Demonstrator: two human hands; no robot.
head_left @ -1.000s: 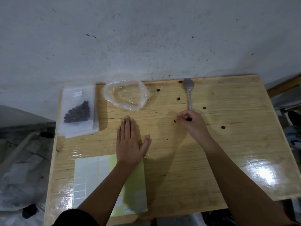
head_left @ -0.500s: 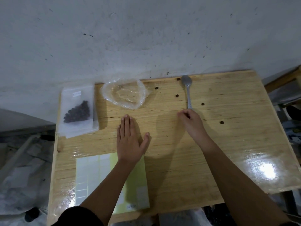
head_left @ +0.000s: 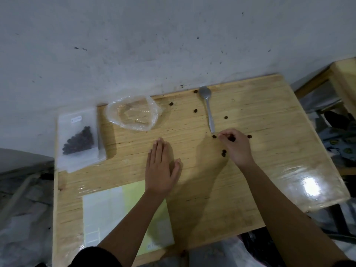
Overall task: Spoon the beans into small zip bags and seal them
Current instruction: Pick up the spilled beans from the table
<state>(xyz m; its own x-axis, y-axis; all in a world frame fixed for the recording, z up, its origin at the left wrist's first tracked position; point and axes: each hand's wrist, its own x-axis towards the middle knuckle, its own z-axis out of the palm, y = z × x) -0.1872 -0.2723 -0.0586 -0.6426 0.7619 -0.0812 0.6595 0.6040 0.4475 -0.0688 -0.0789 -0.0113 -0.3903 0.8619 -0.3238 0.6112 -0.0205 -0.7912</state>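
Nothing could be read: the small white label (head_left: 76,119) on the zip bag (head_left: 78,160) carried print too blurred to make out.

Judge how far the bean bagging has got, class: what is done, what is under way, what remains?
Done: one small clear zip bag holds dark beans, atop a stack of empty bags; its seal is unreadable. In hand: the right hand pinches a loose dark bean over the wooden table; the left hand rests flat. Left: scattered beans beside the grey metal spoon need bagging.
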